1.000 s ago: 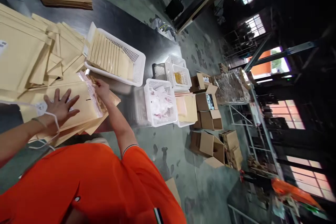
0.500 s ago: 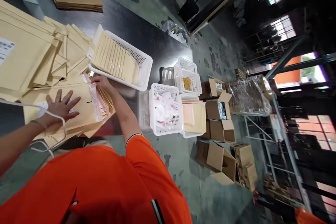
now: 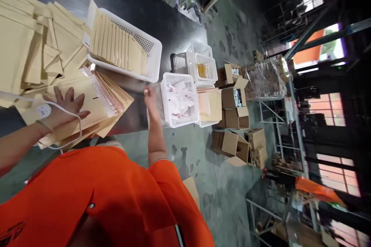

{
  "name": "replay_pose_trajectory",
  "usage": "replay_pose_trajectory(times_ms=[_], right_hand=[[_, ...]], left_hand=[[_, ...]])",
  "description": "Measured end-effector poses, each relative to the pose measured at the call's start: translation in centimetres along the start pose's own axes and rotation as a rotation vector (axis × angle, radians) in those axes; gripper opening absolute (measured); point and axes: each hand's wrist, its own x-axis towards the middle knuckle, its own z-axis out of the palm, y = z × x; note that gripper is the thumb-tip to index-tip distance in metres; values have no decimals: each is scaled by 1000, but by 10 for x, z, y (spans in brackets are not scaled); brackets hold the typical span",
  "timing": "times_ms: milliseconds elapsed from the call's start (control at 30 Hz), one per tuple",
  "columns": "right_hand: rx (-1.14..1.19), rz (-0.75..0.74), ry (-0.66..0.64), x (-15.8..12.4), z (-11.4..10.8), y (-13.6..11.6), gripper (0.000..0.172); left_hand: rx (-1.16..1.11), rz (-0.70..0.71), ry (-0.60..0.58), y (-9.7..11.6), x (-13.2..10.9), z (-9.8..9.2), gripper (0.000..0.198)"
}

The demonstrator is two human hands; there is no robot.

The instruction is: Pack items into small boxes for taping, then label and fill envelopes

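Observation:
My left hand point(image 3: 67, 109) lies flat with fingers spread on the top padded envelope point(image 3: 84, 96) of a fanned stack. That envelope's flap end shows a pinkish bubble-wrap lining point(image 3: 100, 92). To the right of the stack, my right hand point(image 3: 151, 99) is above the dark metal table, fingers pinched together. A thin pale strip point(image 3: 148, 117) shows at its fingertips and along its left side, somewhat blurred. A white basket point(image 3: 159, 60) holding a row of padded envelopes point(image 3: 121, 46) stands just beyond my hands.
More envelopes point(image 3: 17, 46) pile up at the left. A white cable point(image 3: 68, 114) crosses over my left hand. At the right table end stand a white basket of crumpled pale wrapping point(image 3: 180, 100), a basket with yellow items point(image 3: 203, 70) and stacked envelopes point(image 3: 214, 106). Cardboard boxes point(image 3: 236, 117) stand beyond.
My right hand has left the envelope flap and moved right, over the table beside the basket of wrapping. My left hand stays flat on the envelope. The view has shifted.

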Motion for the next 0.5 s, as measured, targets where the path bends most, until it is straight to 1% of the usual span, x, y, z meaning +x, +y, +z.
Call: replay_pose_trajectory(times_ms=[33, 67, 133, 167, 200, 233, 300, 367, 433, 500], right_hand=[[-27, -6, -39, -14, 22, 0, 4], [-60, -12, -92, -26, 47, -1, 6], [-201, -37, -222, -43, 97, -2, 15], [-283, -43, -271, -49, 118, -2, 19], [-361, -41, -297, -51, 134, -2, 21], [-425, -30, -305, -52, 145, -1, 25], [-521, -6, -298, -50, 154, -1, 32], [-565, -11, -299, -47, 153, -4, 36], [-580, -60, -318, -47, 153, -10, 36], [-618, -140, -365, -54, 160, -17, 33]], left_hand=[[19, 33, 9, 4, 2, -3, 88], [37, 72, 14, 8, 4, -6, 85], [55, 145, -20, 15, 8, -9, 76], [55, 169, -47, 17, 11, -9, 72], [48, 177, -76, 18, 13, -10, 70], [40, 177, -98, 19, 16, -9, 68], [22, 166, -115, 18, 19, -7, 69], [9, 161, -114, 16, 20, -5, 71], [0, 181, -81, 16, 18, -2, 70], [-19, 193, -43, 17, 15, 1, 68]])
